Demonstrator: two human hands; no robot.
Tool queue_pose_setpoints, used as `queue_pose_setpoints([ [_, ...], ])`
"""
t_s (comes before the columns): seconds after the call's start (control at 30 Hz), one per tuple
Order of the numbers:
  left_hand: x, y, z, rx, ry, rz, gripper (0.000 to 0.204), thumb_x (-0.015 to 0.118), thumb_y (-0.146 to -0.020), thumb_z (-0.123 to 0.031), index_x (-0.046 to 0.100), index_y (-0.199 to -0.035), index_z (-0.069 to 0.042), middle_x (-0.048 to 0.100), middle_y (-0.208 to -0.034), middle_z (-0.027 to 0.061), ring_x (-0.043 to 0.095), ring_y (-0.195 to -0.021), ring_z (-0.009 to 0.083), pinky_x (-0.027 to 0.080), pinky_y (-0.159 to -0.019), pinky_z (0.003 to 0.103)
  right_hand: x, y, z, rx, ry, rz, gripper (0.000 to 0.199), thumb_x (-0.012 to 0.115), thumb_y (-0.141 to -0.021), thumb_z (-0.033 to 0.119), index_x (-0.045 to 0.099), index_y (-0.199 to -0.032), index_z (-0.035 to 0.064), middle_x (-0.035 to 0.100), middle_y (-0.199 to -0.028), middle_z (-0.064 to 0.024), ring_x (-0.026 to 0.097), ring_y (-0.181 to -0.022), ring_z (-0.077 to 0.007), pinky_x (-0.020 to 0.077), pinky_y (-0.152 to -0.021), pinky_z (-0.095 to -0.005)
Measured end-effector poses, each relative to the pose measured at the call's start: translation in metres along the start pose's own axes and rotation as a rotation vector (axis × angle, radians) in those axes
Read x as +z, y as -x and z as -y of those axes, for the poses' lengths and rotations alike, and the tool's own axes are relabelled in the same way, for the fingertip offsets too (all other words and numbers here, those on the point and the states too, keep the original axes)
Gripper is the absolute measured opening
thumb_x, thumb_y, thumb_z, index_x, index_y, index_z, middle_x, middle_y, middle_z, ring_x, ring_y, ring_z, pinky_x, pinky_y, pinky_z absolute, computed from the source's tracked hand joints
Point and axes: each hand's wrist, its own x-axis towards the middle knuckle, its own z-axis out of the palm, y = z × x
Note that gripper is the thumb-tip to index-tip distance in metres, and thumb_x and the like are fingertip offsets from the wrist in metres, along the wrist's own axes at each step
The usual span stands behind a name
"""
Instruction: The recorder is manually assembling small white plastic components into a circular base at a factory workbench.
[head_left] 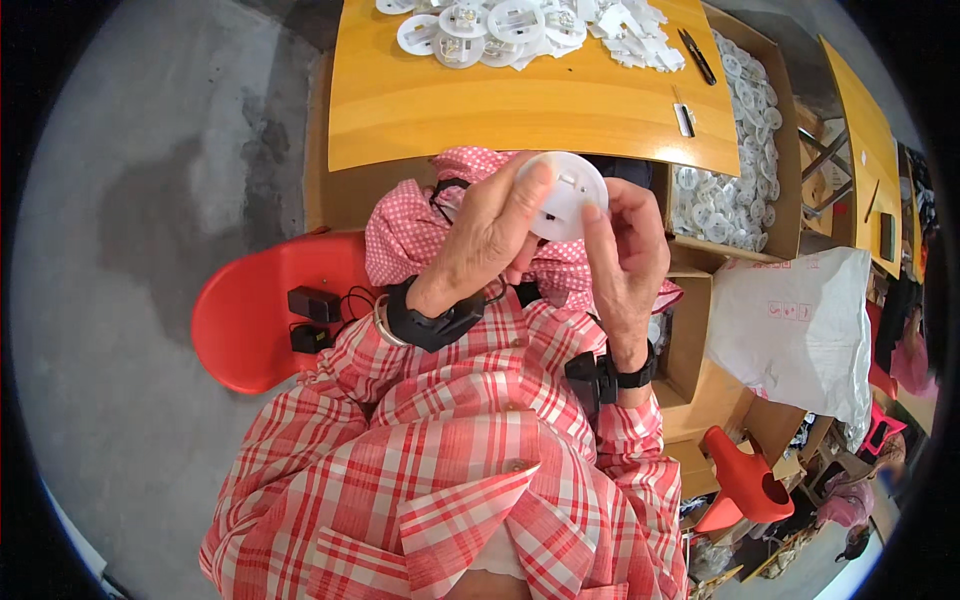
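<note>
- A small assembly workshop: bare concrete floor point(150, 200).
- Wooden surface point(520, 105) strewn with round white plastic parts point(490, 25).
- Cardboard box point(775, 130) brimming with identical white discs point(725, 195); more cartons point(700, 400) nearby.

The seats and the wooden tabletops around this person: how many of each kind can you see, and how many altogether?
Red plastic stools: 2, one at the person's left with black boxes on it, one tipped over at lower right.
Wooden tabletops: 2, one in front bearing white discs, one at the right edge.
Total: 4.
</note>
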Motion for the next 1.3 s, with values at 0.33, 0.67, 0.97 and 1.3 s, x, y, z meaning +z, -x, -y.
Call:
queue_pose_setpoints([
  [0.33, 0.001, -0.003, 0.007, 0.203, -0.219, -0.160, 0.028, 0.057, -0.089, -0.024, 0.056, -0.103, 0.000, 0.062, -0.076, 0.0091, 0.055, -0.049, 0.0089, 0.043, -0.040, 0.022, 0.003, 0.000, 0.001, 0.115, -0.034, 0.047, 0.019, 0.059, -0.086, 0.004, 0.056, -0.104, -0.0019, 0.061, -0.074, -0.0025, 0.054, -0.064, -0.0057, 0.0453, -0.061, -0.0199],
  [0.67, 0.001, -0.001, 0.000, 0.085, -0.222, -0.085, 0.026, 0.058, -0.088, -0.022, 0.055, -0.102, -0.001, 0.064, -0.080, 0.0118, 0.061, -0.062, 0.0141, 0.050, -0.053, 0.027, 0.007, 0.005, -0.003, -0.017, 0.094, 0.043, 0.026, 0.066, -0.080, 0.004, 0.053, -0.103, 0.0001, 0.057, -0.066, -0.0006, 0.044, -0.055, -0.0023, 0.0355, -0.048, -0.0178],
  [0.97, 0.004, -0.006, 0.016, 0.209, -0.307, -0.145, 0.024, 0.055, -0.089, -0.020, 0.054, -0.104, -0.002, 0.064, -0.077, 0.0112, 0.061, -0.058, 0.0140, 0.049, -0.048, 0.026, 0.007, 0.006, -0.006, 0.056, 0.090, 0.039, 0.023, 0.063, -0.082, 0.003, 0.050, -0.102, 0.0001, 0.055, -0.066, 0.0005, 0.042, -0.054, -0.0018, 0.0335, -0.047, -0.0177],
  [1.3, -0.018, -0.008, 0.010, -0.195, 0.091, 0.148, 0.057, 0.033, -0.096, -0.048, 0.045, -0.121, 0.001, 0.060, -0.059, 0.0099, 0.052, -0.038, 0.0089, 0.039, -0.033, 0.016, -0.009, -0.002, -0.012, 0.343, -0.212, 0.099, 0.023, 0.056, -0.091, 0.016, 0.054, -0.108, 0.0006, 0.061, -0.083, -0.0001, 0.052, -0.070, -0.0039, 0.0409, -0.063, -0.0178],
])
